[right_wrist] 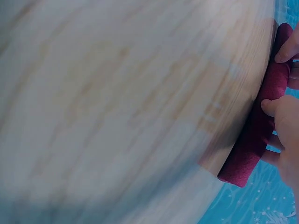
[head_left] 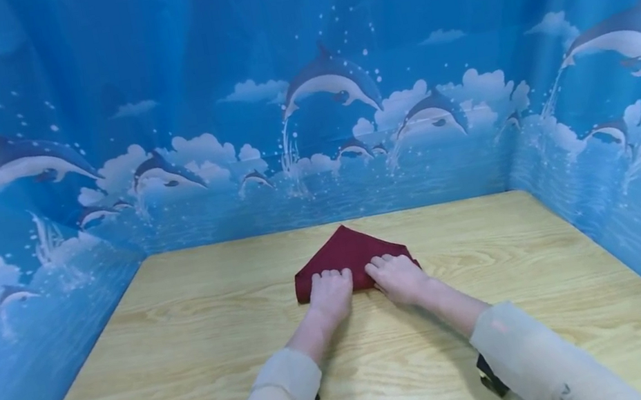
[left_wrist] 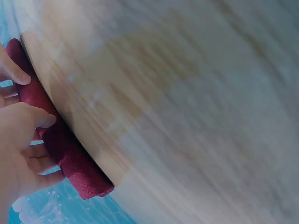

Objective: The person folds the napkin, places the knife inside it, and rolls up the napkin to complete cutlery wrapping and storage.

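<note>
A dark red cloth (head_left: 348, 246) lies on the table, its far part tapering to a point and its near edge rolled into a thick band. My left hand (head_left: 332, 294) grips the rolled band left of its middle. In the left wrist view the thumb presses the near side of the roll (left_wrist: 77, 165), while the fingers curl over the far side. On the right half, my right hand (head_left: 397, 277) holds the same band. Its thumb lies against the near face of the roll (right_wrist: 246, 151) in the right wrist view. The hands are a short gap apart.
The wood-grain table (head_left: 195, 360) extends around the cloth on all sides. A blue curtain (head_left: 197, 58) printed with dolphins and clouds stands along the table's back, left and right edges. A dark device (head_left: 490, 377) shows under the right sleeve.
</note>
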The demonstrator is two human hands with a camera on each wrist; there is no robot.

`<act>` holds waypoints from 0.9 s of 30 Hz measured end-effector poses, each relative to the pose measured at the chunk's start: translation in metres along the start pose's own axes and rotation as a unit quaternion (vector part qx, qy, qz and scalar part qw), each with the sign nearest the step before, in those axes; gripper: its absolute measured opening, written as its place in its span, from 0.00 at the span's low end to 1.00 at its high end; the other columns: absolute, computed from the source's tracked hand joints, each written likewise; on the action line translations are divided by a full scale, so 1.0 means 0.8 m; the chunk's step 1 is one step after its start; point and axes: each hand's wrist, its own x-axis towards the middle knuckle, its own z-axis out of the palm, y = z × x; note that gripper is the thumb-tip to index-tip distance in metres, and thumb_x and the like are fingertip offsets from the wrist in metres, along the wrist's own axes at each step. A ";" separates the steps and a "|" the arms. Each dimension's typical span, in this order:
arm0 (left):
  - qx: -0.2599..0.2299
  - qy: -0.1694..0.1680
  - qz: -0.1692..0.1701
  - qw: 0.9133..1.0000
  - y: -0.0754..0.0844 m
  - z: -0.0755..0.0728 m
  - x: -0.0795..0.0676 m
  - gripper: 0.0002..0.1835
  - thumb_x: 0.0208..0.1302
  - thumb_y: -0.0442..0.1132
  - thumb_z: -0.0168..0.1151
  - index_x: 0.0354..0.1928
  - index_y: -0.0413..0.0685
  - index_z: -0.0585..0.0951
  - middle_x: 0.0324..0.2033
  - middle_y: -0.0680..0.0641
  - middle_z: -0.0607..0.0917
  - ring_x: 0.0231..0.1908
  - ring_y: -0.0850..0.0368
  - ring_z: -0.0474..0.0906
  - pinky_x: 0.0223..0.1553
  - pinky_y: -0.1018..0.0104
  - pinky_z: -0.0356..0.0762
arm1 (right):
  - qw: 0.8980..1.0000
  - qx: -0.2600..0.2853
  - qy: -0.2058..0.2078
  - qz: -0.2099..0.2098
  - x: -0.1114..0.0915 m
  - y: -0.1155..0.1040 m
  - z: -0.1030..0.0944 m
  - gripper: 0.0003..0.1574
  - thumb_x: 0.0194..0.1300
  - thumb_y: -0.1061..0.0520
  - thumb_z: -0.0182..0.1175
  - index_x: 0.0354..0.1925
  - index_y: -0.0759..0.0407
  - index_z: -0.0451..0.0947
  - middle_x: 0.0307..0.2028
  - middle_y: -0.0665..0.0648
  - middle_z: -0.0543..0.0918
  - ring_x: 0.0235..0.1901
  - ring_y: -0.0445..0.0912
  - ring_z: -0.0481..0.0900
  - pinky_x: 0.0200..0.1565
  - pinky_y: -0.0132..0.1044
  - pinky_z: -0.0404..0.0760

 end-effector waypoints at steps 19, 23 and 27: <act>0.023 -0.007 0.004 1.000 -0.002 0.002 0.005 0.11 0.63 0.36 0.53 0.45 0.43 0.80 0.38 0.44 0.77 0.42 0.50 0.71 0.41 0.56 0.73 | 1.000 -0.020 -0.003 0.014 -0.003 -0.002 0.002 0.15 0.55 0.58 0.63 0.42 0.60 0.76 0.39 0.60 0.72 0.39 0.54 0.70 0.34 0.47 0.73; 0.031 -0.003 0.010 0.999 -0.003 0.003 0.008 0.11 0.63 0.37 0.54 0.45 0.43 0.78 0.38 0.44 0.79 0.41 0.50 0.74 0.42 0.57 0.73 | 0.999 -0.038 -0.014 0.022 0.001 -0.003 0.001 0.15 0.57 0.58 0.61 0.44 0.61 0.78 0.38 0.60 0.74 0.37 0.54 0.71 0.33 0.46 0.74; 0.026 0.004 0.012 1.000 -0.004 0.005 0.009 0.09 0.62 0.38 0.56 0.43 0.44 0.76 0.36 0.44 0.79 0.40 0.50 0.75 0.41 0.57 0.74 | 0.998 -0.041 -0.031 0.028 0.004 -0.003 -0.001 0.16 0.59 0.58 0.61 0.46 0.61 0.78 0.38 0.61 0.75 0.37 0.54 0.72 0.34 0.45 0.75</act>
